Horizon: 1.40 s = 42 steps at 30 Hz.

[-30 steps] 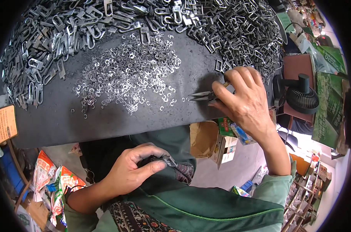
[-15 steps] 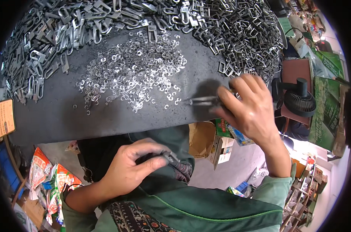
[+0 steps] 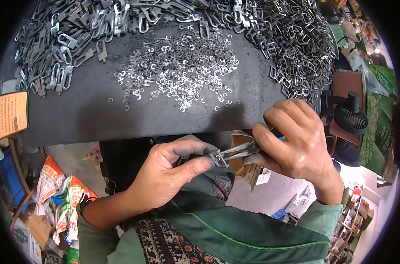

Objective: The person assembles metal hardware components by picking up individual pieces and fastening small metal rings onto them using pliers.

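Observation:
My left hand (image 3: 170, 176) pinches a small metal rectangular frame piece (image 3: 219, 160) between thumb and forefinger, just off the table's near edge and above my lap. My right hand (image 3: 297, 140) is wrapped round slim-nosed pliers (image 3: 238, 151). Their tips meet the frame piece; whether a ring sits between them is too small to tell. Across the table lies a spread of tiny C-shaped retaining rings (image 3: 180, 70). Behind it to the left are heaped long metal loop pieces (image 3: 68, 42). Small rectangular metal frames (image 3: 292, 53) are piled to the right.
The dark tabletop (image 3: 59, 121) ends in a near edge above my lap. A yellow card (image 3: 8, 116) stands at its left end, and a small black fan (image 3: 350, 116) at the right. Below are a cardboard box (image 3: 238, 165) and red-and-white bags (image 3: 50, 176).
My right hand has brought the pliers from over the table's near edge down and left to the frame piece. My left hand has lifted and moved right. The view has shifted slightly.

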Motion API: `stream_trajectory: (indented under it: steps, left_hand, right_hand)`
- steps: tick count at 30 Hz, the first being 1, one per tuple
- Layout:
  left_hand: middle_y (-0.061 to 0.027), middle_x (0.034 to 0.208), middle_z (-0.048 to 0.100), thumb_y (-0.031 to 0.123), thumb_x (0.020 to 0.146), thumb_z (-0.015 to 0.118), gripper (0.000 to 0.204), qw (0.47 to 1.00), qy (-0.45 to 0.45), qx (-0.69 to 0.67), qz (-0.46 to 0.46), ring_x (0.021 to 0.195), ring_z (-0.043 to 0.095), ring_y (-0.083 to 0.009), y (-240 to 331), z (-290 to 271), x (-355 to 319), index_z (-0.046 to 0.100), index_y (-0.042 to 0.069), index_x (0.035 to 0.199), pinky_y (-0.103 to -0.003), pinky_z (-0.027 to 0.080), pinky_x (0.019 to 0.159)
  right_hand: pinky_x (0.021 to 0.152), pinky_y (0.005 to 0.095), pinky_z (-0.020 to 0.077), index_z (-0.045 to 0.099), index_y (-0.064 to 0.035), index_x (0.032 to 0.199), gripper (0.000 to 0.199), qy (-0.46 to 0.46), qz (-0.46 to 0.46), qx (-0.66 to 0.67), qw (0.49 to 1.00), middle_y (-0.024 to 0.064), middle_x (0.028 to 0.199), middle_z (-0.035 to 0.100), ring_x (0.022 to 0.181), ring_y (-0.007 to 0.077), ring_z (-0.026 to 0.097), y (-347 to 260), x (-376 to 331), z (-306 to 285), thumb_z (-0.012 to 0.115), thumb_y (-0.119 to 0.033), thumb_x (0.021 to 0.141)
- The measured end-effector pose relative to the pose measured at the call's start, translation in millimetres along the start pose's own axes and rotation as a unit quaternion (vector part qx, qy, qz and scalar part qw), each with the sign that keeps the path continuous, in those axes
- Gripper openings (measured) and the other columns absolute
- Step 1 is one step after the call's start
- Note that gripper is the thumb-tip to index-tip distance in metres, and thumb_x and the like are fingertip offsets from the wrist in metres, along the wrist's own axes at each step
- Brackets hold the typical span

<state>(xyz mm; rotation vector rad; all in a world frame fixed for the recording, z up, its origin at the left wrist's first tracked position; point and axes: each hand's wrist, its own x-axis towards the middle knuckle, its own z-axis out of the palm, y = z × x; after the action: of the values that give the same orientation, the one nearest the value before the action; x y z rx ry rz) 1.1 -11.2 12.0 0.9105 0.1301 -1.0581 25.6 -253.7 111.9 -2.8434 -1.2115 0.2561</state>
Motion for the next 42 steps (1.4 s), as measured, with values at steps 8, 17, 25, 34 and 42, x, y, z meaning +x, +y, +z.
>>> stream_trajectory:
  steps: [8,17,25,34,42]
  left_hand:
    - [-0.0012,0.092,0.059,0.012,0.093,0.063,0.019,0.973,0.042,0.143,0.174,0.067,0.046,-0.0042,-8,-1,2,0.066,-0.002,0.105,-0.020,0.037,0.058]
    - [0.0018,0.083,0.056,0.008,0.091,0.060,0.024,0.996,0.056,0.072,0.019,0.062,0.043,-0.0032,-24,-24,-16,0.060,0.001,0.114,-0.020,0.032,0.053]
    - [-0.0199,0.122,0.057,0.004,0.098,0.037,0.051,0.980,0.155,0.048,0.115,0.103,0.065,-0.0331,-84,-80,4,0.023,0.006,0.148,-0.039,0.054,0.086]
    - [-0.0128,0.089,0.068,0.012,0.098,0.049,0.022,0.987,0.101,0.122,-0.003,0.063,0.066,-0.0143,-39,-27,1,0.059,-0.001,0.113,-0.023,0.049,0.052]
    - [-0.0032,0.080,0.066,0.013,0.099,0.054,0.019,0.986,0.053,0.114,0.112,0.055,0.053,-0.0041,-5,12,6,0.064,0.001,0.109,-0.020,0.043,0.049]
  right_hand:
    - [0.063,0.0397,0.0439,0.060,-0.0048,0.087,0.043,-0.010,0.017,-0.005,1.000,0.0088,0.079,0.052,0.073,0.0284,0.055,-12,4,0,0.070,-0.043,0.070]
    - [0.071,0.0379,0.0414,0.055,-0.0069,0.087,0.030,-0.007,0.110,0.094,0.989,0.0083,0.082,0.050,0.083,0.0278,0.054,-21,-9,20,0.076,-0.022,0.070]
    - [0.063,0.0466,0.0483,0.057,-0.0021,0.080,0.023,0.203,0.481,0.031,0.852,0.0164,0.079,0.062,0.076,0.0363,0.063,55,-19,68,0.071,-0.020,0.079]
    - [0.063,0.0453,0.0485,0.057,-0.0012,0.080,0.022,0.138,0.423,-0.055,0.894,0.0158,0.080,0.064,0.073,0.0372,0.063,55,-7,60,0.067,-0.020,0.079]
    - [0.061,0.0318,0.0454,0.058,0.0006,0.089,0.013,0.152,0.236,0.509,0.814,0.0107,0.081,0.059,0.067,0.0220,0.058,-33,-1,63,0.067,-0.001,0.080]
